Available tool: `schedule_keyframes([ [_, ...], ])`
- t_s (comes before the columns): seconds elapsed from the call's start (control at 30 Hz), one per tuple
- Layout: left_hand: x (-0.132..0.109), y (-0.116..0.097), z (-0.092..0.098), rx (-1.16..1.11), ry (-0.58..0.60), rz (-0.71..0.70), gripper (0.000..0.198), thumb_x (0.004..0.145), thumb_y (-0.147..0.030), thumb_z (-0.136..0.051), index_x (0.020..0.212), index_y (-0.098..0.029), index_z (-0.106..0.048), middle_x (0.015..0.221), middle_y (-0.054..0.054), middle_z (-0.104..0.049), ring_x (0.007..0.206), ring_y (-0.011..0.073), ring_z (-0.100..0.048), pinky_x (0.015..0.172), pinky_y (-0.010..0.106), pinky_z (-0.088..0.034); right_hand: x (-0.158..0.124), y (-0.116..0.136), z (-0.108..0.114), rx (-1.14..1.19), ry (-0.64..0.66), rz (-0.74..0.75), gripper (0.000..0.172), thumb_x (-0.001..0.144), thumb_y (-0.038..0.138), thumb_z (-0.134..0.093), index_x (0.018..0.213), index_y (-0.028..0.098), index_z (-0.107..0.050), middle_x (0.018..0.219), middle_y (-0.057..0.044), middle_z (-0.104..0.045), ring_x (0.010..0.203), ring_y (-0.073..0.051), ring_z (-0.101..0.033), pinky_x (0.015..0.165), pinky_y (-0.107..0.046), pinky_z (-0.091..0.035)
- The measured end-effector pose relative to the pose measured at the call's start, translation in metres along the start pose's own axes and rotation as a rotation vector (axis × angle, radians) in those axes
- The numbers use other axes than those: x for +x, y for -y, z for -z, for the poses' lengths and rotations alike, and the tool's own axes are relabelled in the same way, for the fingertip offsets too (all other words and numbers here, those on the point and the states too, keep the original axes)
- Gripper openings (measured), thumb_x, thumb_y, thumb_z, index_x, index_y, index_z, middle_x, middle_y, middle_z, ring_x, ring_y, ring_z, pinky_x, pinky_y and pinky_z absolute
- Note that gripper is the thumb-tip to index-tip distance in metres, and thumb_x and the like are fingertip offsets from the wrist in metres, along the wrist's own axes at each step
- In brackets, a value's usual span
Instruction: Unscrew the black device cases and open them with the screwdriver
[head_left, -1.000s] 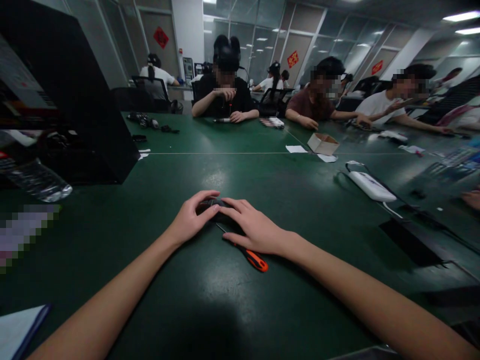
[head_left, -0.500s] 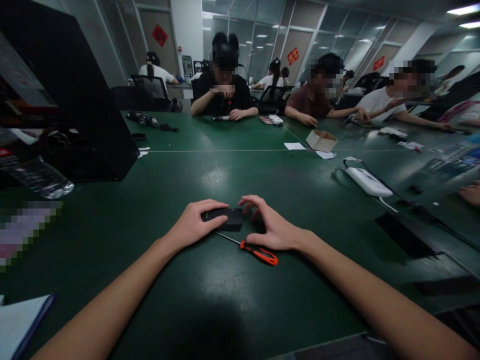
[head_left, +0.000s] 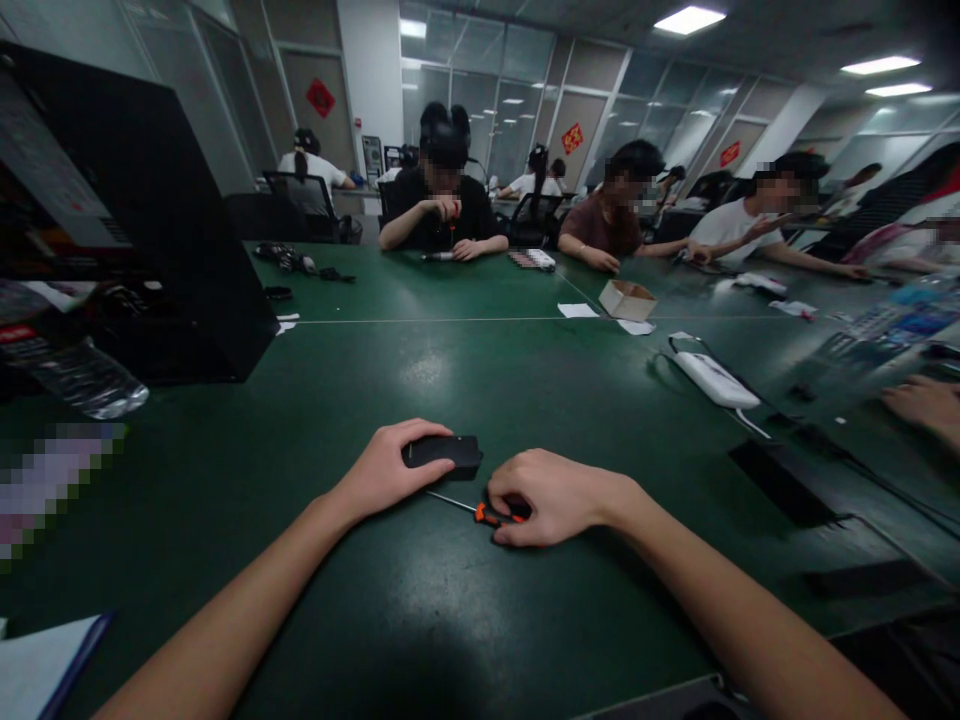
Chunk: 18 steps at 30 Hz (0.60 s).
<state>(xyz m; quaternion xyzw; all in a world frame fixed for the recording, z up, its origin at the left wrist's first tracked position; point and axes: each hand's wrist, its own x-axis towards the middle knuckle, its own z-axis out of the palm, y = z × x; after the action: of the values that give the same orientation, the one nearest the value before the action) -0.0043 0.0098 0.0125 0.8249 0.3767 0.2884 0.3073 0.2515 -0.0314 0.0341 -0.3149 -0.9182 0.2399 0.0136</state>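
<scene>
A small flat black box (head_left: 463, 456) lies on the green table, its left end between the thumb and fingers of my left hand (head_left: 384, 468). Just in front of it is a screwdriver (head_left: 484, 515) with a thin metal shaft and an orange and black handle. The shaft points left, its tip close to the box and my left thumb. My right hand (head_left: 553, 496) is curled over the handle, thumb on the near side and fingers on the far side, hiding most of it.
A big black case (head_left: 202, 250) and a plastic bottle (head_left: 97, 375) stand at left. To the right are a white power strip (head_left: 716, 378), cables and a black flat block (head_left: 784, 482). A small open carton (head_left: 627, 299) sits farther back. Several people work across the green table (head_left: 360, 370).
My right hand has come down from beside the box and closed around the screwdriver's handle. My left hand still holds the box. The whole view has tipped slightly upward.
</scene>
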Motion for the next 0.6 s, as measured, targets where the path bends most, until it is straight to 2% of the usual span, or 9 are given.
schedule_keyframes([
  [0.13, 0.0, -0.003, 0.001, 0.026, 0.001, -0.008, 0.031, 0.084, -0.037, -0.073, 0.111, -0.022, -0.073, 0.115, 0.008, -0.074, 0.106, 0.0286, -0.068, 0.097, 0.041, -0.05, -0.004, -0.007, 0.008, 0.204, 0.025, 0.035, 0.013, 0.082, 0.026, -0.069, 0.075, 0.017, -0.063, 0.075, 0.002, -0.06, 0.066, -0.01, -0.053, 0.065, -0.023, -0.04],
  [0.23, 0.0, -0.007, 0.002, 0.031, 0.024, -0.033, 0.03, 0.085, -0.036, -0.073, 0.111, -0.022, -0.073, 0.113, 0.008, -0.074, 0.105, 0.0282, -0.068, 0.096, 0.041, -0.05, -0.007, -0.016, 0.012, 0.477, 0.017, -0.041, 0.019, 0.09, 0.035, -0.064, 0.089, 0.016, -0.065, 0.077, 0.001, -0.065, 0.064, -0.01, -0.059, 0.061, -0.022, -0.044],
  [0.3, 0.0, -0.009, 0.003, 0.022, 0.056, -0.048, 0.03, 0.085, -0.036, -0.072, 0.112, -0.022, -0.074, 0.113, 0.008, -0.074, 0.103, 0.0276, -0.069, 0.094, 0.039, -0.051, -0.009, -0.023, 0.013, 0.621, -0.048, -0.097, 0.025, 0.092, 0.041, -0.063, 0.097, 0.017, -0.064, 0.079, 0.0, -0.067, 0.061, -0.01, -0.061, 0.057, -0.022, -0.045],
  [0.37, 0.0, -0.011, 0.003, 0.013, 0.088, -0.057, 0.031, 0.086, -0.037, -0.072, 0.114, -0.022, -0.074, 0.113, 0.009, -0.074, 0.102, 0.0273, -0.069, 0.093, 0.039, -0.052, -0.01, -0.031, 0.014, 0.677, -0.239, -0.13, 0.026, 0.088, 0.041, -0.069, 0.098, 0.017, -0.064, 0.085, 0.0, -0.067, 0.065, -0.01, -0.061, 0.06, -0.022, -0.047],
  [0.5, -0.002, -0.014, 0.001, 0.019, 0.091, -0.077, 0.034, 0.088, -0.039, -0.07, 0.118, -0.023, -0.073, 0.118, 0.01, -0.073, 0.107, 0.0289, -0.067, 0.096, 0.041, -0.05, -0.004, -0.043, 0.013, 0.84, -0.822, -0.19, 0.038, 0.075, 0.04, -0.081, 0.101, 0.02, -0.062, 0.092, 0.0, -0.066, 0.072, -0.009, -0.061, 0.065, -0.022, -0.049],
  [0.6, -0.002, -0.015, -0.002, 0.025, 0.089, -0.079, 0.035, 0.087, -0.037, -0.071, 0.119, -0.023, -0.072, 0.12, 0.01, -0.073, 0.11, 0.0295, -0.066, 0.099, 0.043, -0.049, 0.003, -0.046, 0.012, 1.037, -1.086, -0.186, 0.051, 0.073, 0.047, -0.082, 0.108, 0.023, -0.054, 0.089, 0.002, -0.068, 0.067, -0.01, -0.065, 0.063, -0.023, -0.052],
])
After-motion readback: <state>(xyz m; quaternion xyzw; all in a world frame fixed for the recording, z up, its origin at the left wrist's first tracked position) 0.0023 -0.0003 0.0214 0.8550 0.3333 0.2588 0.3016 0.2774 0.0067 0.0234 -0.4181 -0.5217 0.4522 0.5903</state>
